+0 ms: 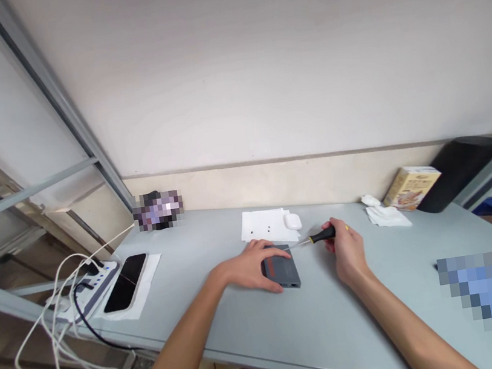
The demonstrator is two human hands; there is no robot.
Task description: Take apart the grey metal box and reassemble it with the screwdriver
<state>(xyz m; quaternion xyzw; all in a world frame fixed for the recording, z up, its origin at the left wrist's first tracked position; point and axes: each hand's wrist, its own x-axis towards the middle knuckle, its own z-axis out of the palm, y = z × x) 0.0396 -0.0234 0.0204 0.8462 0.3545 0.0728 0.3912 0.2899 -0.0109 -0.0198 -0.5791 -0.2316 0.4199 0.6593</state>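
Note:
A flat dark grey box-shaped device (287, 273) with a reddish-brown patch lies on the table. My left hand (253, 267) grips it from the left, fingers over its far edge and thumb at the near edge. My right hand (347, 250) is closed round the black handle of a screwdriver (323, 234). Its thin shaft points left, and the tip is at the device's far right corner; whether it touches cannot be made out. Just behind, a white paper sheet (251, 221) carries several tiny dark pieces, possibly screws, and a rounded white case (293, 221).
On the left are a phone (127, 282) on white paper and a power strip (90, 295) with tangled cables. Crumpled tissue (388, 216), a yellow carton (412, 187) and a black upright object (459, 173) stand back right. Blurred-out items occupy the back left and right front.

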